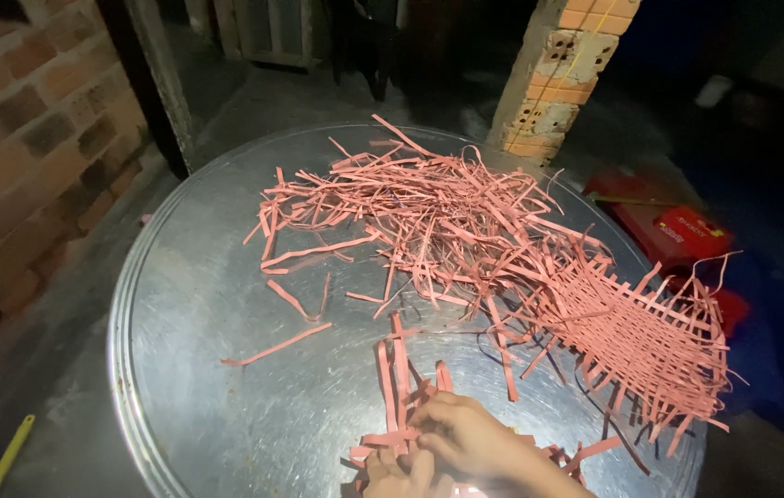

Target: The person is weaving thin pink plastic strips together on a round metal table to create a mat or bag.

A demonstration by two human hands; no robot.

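Both hands, left hand and right hand, curl closed, pinching pink paper strips at the round metal tray's near edge; the strips' long axes point away. One woven mat lies right.

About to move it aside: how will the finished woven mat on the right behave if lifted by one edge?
The woven mat probably sags; its thin pink strips look floppy. Likely very light. Loose strip ends stick out at its edges, so it may snag the strip pile or unravel.
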